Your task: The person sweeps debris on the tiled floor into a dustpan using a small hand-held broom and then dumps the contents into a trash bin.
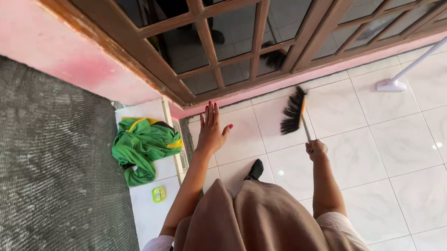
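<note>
Quite a bit is getting cut off here. The broom's handle is barely showing, just a short thin stretch between the right hand [315, 149] and the bristles, so the grip itself is hard to read beyond a closed fist. The person's body is mostly hiding under a brown skirt [267, 233], with only one dark shoe [255, 169] peeking out between the two forearms. Behind the glass of the brown wooden door [215, 37] everything is dark and reflective, so I can't tell what's in there.

The right hand is curling tight around the handle of the small broom [293, 111], and the black bristle head is sitting just beyond that fist, tilting up and away toward the door frame, over the white tiled floor [422, 161].

The left hand [211, 130] is hanging open in the air, fingers stretched out and slightly apart, holding nothing, near the bottom of the door and well to the left of the broom.

Further left of that open hand, a crumpled green cloth [142, 147] with yellow trim is lying on the floor, with a small green object [158, 194] just below it that's too tiny to identify. Far off past the right hand, a white pole [433, 50] is leaning across the tiles.
</note>
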